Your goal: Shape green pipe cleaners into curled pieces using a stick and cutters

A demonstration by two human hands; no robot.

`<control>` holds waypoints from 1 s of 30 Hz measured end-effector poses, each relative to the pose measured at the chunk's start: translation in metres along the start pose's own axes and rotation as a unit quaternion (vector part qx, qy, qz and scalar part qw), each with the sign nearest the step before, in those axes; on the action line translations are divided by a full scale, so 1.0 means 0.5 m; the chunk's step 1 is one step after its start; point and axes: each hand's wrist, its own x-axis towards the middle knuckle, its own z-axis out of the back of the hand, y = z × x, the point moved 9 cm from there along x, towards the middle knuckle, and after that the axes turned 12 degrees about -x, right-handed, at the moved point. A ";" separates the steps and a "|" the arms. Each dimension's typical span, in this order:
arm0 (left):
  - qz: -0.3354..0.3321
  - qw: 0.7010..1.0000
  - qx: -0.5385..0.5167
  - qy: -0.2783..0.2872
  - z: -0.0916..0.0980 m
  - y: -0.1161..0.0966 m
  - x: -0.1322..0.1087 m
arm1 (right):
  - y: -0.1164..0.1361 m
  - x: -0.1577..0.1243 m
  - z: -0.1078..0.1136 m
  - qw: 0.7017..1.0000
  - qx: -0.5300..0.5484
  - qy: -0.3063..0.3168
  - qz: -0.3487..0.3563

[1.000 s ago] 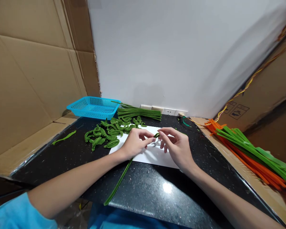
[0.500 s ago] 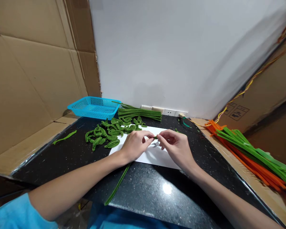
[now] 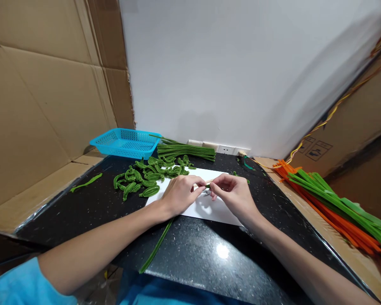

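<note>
Over a white sheet [image 3: 195, 209], my left hand [image 3: 181, 192] and my right hand [image 3: 233, 192] meet, each pinching a short green pipe cleaner [image 3: 208, 186] at the fingertips. Most of it is hidden by the fingers. Just beneath them a small grey metal object shows in part on the sheet; its kind is unclear. A long green pipe cleaner [image 3: 158, 246] runs from below my left wrist to the counter's front edge. Left of the sheet, partly on it, lies a pile of green pipe-cleaner loops [image 3: 149, 176], bent into leaf-like shapes.
A blue plastic basket [image 3: 125, 150] stands at the back left. Beside it lies a bundle of straight green pipe cleaners [image 3: 187, 151], near wall sockets [image 3: 226, 150]. Orange strips [image 3: 333, 218] and green strips [image 3: 346, 203] lie along the right. Cardboard [image 3: 51, 84] walls the left side.
My right hand has shifted slightly, its lower fingers now curled differently below the pinch. My left hand stays almost where it was. The pile and basket have not moved.
</note>
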 end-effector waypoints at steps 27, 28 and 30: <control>-0.018 1.000 -0.003 -0.022 0.008 -0.002 -0.002 | -0.028 0.005 -0.027 0.995 -0.046 0.079 -0.040; -0.017 1.000 -0.003 -0.025 0.010 -0.002 -0.002 | -0.030 0.004 -0.028 0.995 -0.048 0.081 -0.040; -0.015 0.999 -0.004 -0.028 0.012 -0.003 -0.002 | -0.035 0.003 -0.031 0.994 -0.049 0.084 -0.045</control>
